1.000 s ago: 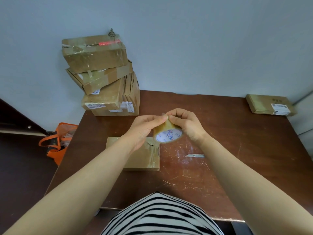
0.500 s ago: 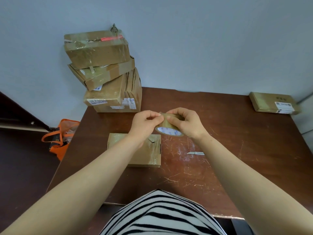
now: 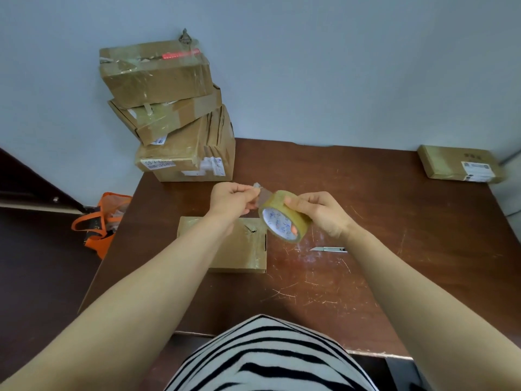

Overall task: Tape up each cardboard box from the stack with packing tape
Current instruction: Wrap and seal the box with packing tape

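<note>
Pulled apart since earlier: left hand (image 3: 231,200) pinches the peeled tape end (image 3: 258,188), right hand (image 3: 318,211) grips the yellowish clear packing-tape roll (image 3: 284,217) above a flat brown cardboard box (image 3: 245,249).

Little is legible. The front label (image 3: 158,164) on the lowest box (image 3: 180,149) of the stack (image 3: 155,77), at the far left corner of the table (image 3: 366,193), begins with what looks like "SB". I cannot make out the row of digits below it. The side labels (image 3: 214,165) on that box are blurred. The middle box (image 3: 180,117) carries a small label (image 3: 158,141) with unreadable blue print. The flat box (image 3: 442,162) at the far right corner has a white shipping label (image 3: 478,171) and a few dark characters (image 3: 473,156), all too small to read. The white core of the roll of packing tape (image 3: 282,225) in my right hand (image 3: 321,213) bears blue printing I cannot read.
</note>
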{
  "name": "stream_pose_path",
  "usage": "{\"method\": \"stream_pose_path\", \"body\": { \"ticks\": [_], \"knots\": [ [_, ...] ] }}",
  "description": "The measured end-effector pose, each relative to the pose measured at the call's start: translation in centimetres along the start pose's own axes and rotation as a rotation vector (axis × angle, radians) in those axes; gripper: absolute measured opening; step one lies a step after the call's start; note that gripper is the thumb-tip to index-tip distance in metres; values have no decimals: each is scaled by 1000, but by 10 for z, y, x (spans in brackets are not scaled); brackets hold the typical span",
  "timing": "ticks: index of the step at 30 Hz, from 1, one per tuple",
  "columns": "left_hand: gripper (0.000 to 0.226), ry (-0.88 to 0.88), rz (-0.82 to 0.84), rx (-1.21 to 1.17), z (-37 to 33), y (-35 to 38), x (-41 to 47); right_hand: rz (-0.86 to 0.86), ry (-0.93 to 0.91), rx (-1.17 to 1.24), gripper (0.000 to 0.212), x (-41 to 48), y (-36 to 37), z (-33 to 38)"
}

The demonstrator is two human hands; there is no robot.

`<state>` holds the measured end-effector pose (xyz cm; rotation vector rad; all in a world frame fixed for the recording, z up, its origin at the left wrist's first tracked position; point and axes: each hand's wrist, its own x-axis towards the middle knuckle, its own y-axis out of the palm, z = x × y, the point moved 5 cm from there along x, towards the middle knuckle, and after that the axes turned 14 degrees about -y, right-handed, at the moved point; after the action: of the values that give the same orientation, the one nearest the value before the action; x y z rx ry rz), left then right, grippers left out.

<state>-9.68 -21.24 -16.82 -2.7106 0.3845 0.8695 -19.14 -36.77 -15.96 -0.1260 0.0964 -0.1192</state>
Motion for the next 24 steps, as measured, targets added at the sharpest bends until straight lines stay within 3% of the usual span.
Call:
{"method": "stream_pose_path", "body": {
  "ticks": [3,8,12,16,20,24],
  "knots": [
    [5,-76,0,-43,4,12,5,55,14,-5,40,-10,-12,-7],
    [10,-122,-43,-78,2,14,20,-33,102,-79,47,-18,-45,-23],
    [6,-149,-82,-109,1,25,30,27,109,-38,29,-25,-69,-30],
    [6,-195,-140,-143,1,37,42,-61,175,-170,40,-21,-113,-47],
    [6,-225,-191,-167,7,50,49,-63,205,-118,44,-18,-155,-58],
    [8,-260,-261,-176,16,64,53,5,287,-451,42,-4,-185,-80]
  ]
}}
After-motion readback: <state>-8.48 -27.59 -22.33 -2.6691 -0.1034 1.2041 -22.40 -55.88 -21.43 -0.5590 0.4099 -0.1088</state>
